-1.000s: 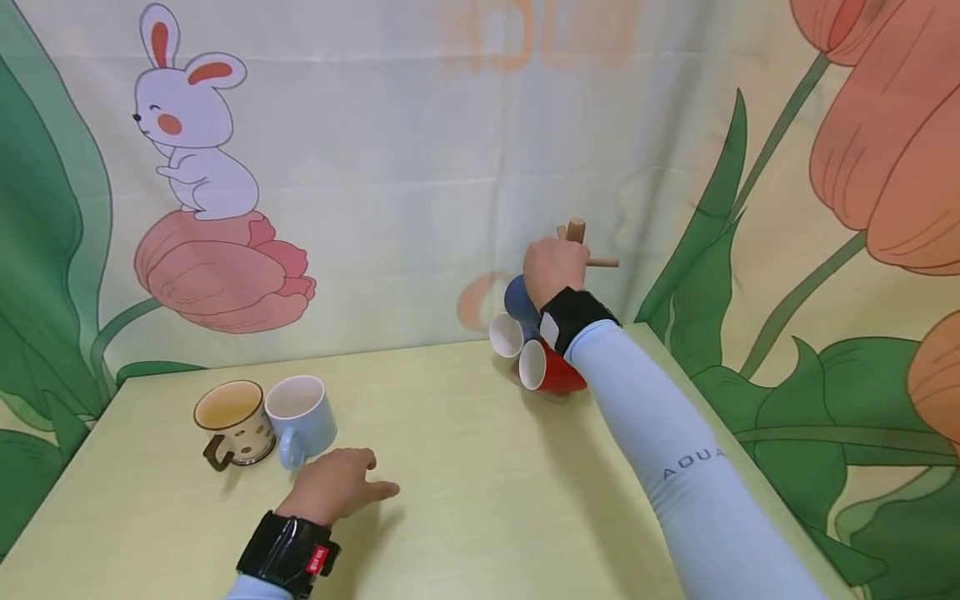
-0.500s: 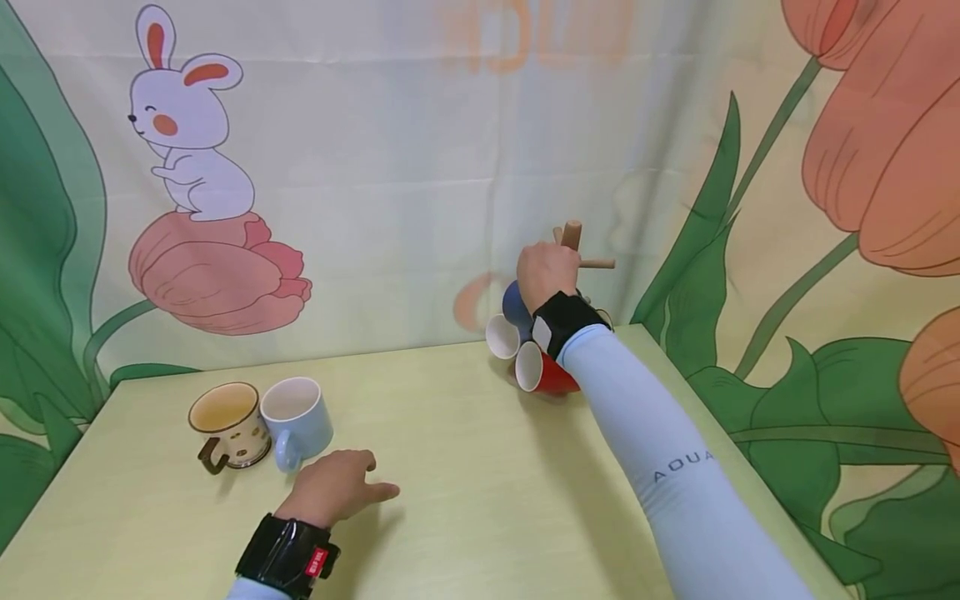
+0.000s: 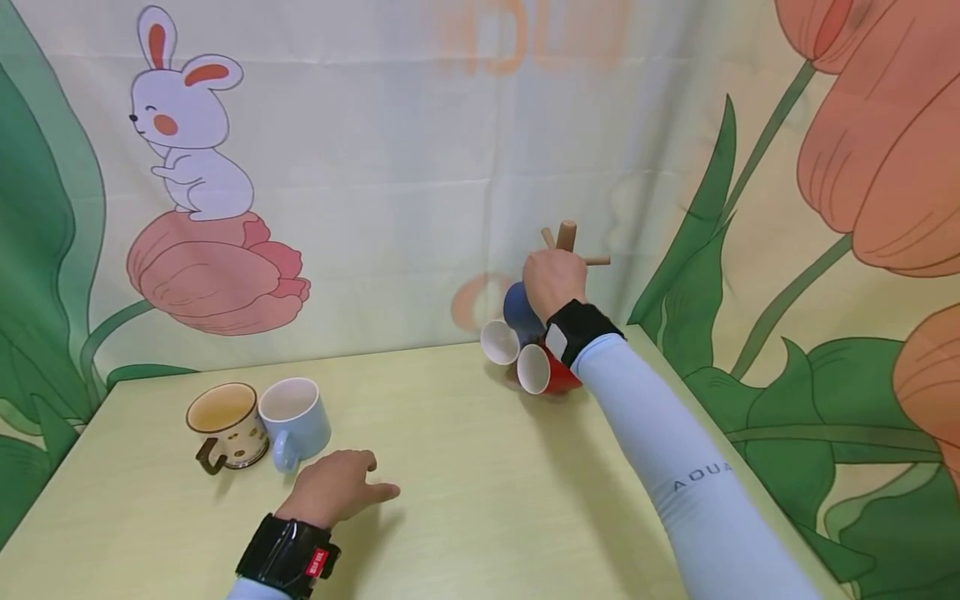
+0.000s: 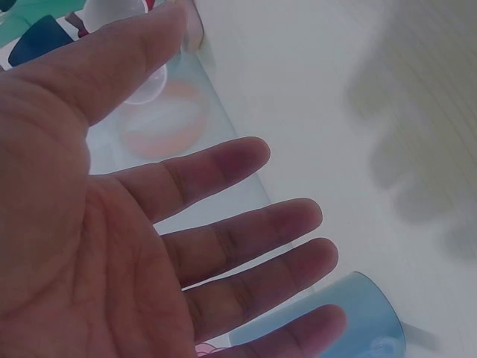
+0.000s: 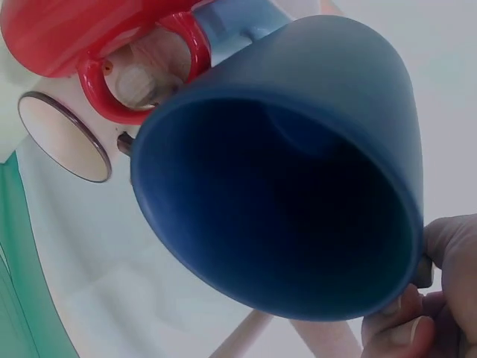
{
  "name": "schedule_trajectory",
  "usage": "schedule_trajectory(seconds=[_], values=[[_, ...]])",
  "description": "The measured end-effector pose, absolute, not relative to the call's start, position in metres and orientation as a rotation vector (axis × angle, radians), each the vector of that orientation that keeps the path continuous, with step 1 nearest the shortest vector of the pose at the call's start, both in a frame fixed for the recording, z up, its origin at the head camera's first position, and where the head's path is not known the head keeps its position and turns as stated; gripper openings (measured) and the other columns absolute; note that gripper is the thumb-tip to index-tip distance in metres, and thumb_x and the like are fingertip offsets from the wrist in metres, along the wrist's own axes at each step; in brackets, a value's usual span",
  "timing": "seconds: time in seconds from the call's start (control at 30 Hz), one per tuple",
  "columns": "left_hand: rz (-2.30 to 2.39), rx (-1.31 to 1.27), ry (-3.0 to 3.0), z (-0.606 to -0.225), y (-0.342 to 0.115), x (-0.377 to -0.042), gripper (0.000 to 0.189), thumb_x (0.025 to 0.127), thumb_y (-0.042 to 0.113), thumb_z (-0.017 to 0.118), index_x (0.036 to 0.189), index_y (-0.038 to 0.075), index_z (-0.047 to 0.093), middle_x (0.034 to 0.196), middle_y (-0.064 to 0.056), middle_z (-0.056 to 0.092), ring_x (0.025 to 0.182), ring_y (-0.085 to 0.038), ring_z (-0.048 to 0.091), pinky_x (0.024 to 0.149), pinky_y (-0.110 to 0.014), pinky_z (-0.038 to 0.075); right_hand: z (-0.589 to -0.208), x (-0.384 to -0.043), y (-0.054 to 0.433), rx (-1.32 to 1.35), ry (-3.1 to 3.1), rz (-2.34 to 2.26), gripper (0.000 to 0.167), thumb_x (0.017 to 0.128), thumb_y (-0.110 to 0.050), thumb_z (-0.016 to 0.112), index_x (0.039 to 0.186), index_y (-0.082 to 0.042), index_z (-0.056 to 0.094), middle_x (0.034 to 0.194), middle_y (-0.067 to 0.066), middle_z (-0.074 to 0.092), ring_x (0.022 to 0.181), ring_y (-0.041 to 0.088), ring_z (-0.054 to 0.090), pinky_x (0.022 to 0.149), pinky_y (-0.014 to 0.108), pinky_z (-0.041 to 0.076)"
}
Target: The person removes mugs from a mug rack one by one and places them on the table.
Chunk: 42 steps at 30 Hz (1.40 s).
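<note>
- Dark blue mug (image 3: 521, 306): in the right hand (image 3: 555, 277), at the back right of the table (image 3: 450, 475), tilted, beside the wooden rack (image 3: 567, 237).
- The right hand pinches it between thumb and fingertips at the handle side; the mouth faces the right wrist camera. Whether the mug touches a peg cannot be told.
- The left hand (image 3: 333, 487) holds nothing, its fingers extended and spread apart; it is just beside the light blue mug (image 3: 303, 425).
- That mug stands upright, with the spotted cream mug (image 3: 243, 437) right by it, also upright, at the left of the table.
- Below the dark blue mug are a red mug (image 3: 561, 373) and a white-lined mug (image 3: 499, 342), both tipped sideways, mouths turned left.
- Behind the table hangs a printed backdrop (image 3: 390, 200) with a rabbit and flowers.
</note>
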<state>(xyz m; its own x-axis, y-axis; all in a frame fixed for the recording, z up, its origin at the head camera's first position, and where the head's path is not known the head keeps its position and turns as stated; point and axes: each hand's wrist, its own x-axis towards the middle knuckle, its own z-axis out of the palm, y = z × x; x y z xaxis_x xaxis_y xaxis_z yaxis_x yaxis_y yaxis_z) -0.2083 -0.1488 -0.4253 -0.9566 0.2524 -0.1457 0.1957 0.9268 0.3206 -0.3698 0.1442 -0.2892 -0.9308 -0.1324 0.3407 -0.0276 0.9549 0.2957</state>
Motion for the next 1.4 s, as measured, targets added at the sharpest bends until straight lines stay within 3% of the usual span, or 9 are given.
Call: schedule_trajectory(seconds=[0.33,0.6,0.9,1.23,1.4], values=[[0.449,0.337,2.898,-0.423,-0.147,-0.206,0.053,0.083,0.048,0.075,0.110,0.002,0.068,0.104,-0.013,0.070,0.089,-0.030,0.066,0.069,-0.049,0.051,-0.288,-0.364,0.158,0.199,-2.745,-0.535,0.017,0.100,-0.013,0.059,0.107,-0.008,0.073,0.085,0.014,0.069,0.061,0.025,0.063,0.049,0.038,0.055],[0.442,0.345,2.900,-0.424,-0.146,-0.207,0.054,0.083,0.049,0.075,0.111,0.003,0.068,0.104,-0.012,0.070,0.090,-0.030,0.066,0.069,-0.049,0.051,-0.283,-0.358,0.159,0.086,-2.803,-0.352,0.027,0.104,-0.017,0.050,0.105,-0.002,0.073,0.083,0.017,0.069,0.060,0.025,0.063,0.047,0.035,0.052],[0.439,0.347,2.896,-0.425,-0.146,-0.208,0.054,0.083,0.048,0.075,0.110,0.003,0.068,0.103,-0.012,0.070,0.089,-0.030,0.066,0.069,-0.049,0.052,-0.276,-0.353,0.169,-0.002,-2.887,-0.092,0.031,0.100,-0.023,0.052,0.099,0.000,0.074,0.082,0.017,0.070,0.064,0.028,0.064,0.054,0.038,0.053],[0.450,0.349,2.889,-0.426,-0.145,-0.207,0.054,0.083,0.049,0.075,0.110,0.003,0.068,0.104,-0.013,0.070,0.091,-0.031,0.066,0.069,-0.050,0.051,-0.282,-0.358,0.198,0.183,-2.901,-0.007,0.036,0.102,-0.026,0.049,0.098,0.000,0.074,0.079,0.017,0.067,0.071,0.030,0.066,0.060,0.044,0.055],[0.445,0.353,2.888,-0.427,-0.145,-0.207,0.054,0.083,0.049,0.074,0.111,0.003,0.068,0.104,-0.013,0.070,0.092,-0.032,0.066,0.070,-0.050,0.051,-0.285,-0.358,0.214,0.211,-2.930,0.092,0.038,0.105,-0.028,0.046,0.103,0.000,0.072,0.092,0.019,0.070,0.084,0.033,0.068,0.070,0.047,0.055]])
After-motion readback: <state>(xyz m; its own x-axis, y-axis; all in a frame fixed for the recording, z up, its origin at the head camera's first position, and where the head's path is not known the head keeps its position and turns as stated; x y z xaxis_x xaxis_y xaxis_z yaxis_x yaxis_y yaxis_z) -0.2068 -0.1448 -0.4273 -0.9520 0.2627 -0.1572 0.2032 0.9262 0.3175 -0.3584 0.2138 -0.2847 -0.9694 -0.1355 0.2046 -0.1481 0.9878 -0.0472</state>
